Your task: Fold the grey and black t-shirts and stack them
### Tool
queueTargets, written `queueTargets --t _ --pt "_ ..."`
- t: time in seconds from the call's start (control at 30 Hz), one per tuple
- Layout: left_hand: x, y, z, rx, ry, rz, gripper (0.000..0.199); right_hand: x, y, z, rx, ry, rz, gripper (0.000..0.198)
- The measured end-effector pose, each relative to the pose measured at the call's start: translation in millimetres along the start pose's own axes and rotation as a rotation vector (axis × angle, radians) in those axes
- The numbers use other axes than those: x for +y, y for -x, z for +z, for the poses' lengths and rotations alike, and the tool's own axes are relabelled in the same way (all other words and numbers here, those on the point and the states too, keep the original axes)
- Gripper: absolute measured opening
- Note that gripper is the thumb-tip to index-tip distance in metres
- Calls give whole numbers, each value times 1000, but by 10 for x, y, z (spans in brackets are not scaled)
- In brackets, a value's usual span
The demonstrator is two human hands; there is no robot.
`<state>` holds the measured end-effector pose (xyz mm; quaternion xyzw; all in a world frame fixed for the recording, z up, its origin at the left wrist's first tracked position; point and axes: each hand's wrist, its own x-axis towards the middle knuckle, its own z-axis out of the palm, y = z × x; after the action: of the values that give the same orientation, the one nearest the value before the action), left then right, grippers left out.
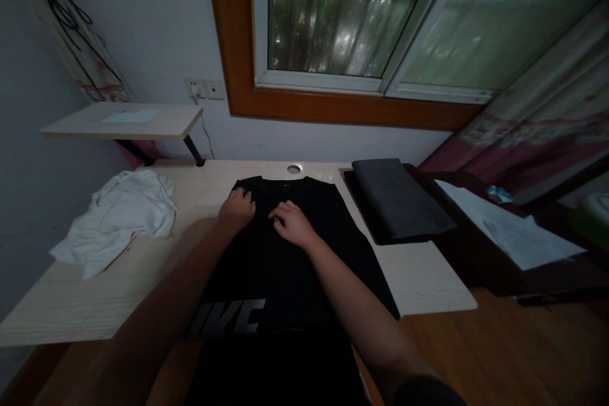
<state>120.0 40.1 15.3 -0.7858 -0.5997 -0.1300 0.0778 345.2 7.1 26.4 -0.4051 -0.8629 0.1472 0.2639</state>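
Note:
A black shirt [285, 254] lies spread over the desk, its neckline at the far edge and pale printed letters low on its left side. My left hand [238, 208] rests on its upper left part, close to the shoulder edge, with fingers bent but apart. Nearer the middle, below the collar, my right hand [292, 223] touches the fabric with loosely curved, separated fingers. No fold of cloth shows gripped in either hand. The lower end of the shirt merges with dark cloth at the desk's front edge, so its hem is hard to make out.
On the light wooden desk [157, 273], a crumpled white cloth [128, 209] lies left, beside a raised shelf [128, 120]. A dark flat folder or case [399, 200] lies right. Beyond it, paper sheets [504, 228] rest on a dark surface. A window [352, 19] is behind.

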Motion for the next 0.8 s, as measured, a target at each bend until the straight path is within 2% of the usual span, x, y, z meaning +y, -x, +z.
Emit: queueTargets --t 0.13,0.3,0.57,0.8 --pt "-15 -91 103 66 -12 -64 48 25 -9 16 2 -11 1 19" --pt "35 -17 225 97 42 -29 51 53 -8 28 34 -37 -3 19" --pt "96 227 204 1 -6 62 65 62 -13 41 135 -34 1 22" --pt "89 147 168 -48 -1 -19 70 -42 23 -16 36 82 -24 21"
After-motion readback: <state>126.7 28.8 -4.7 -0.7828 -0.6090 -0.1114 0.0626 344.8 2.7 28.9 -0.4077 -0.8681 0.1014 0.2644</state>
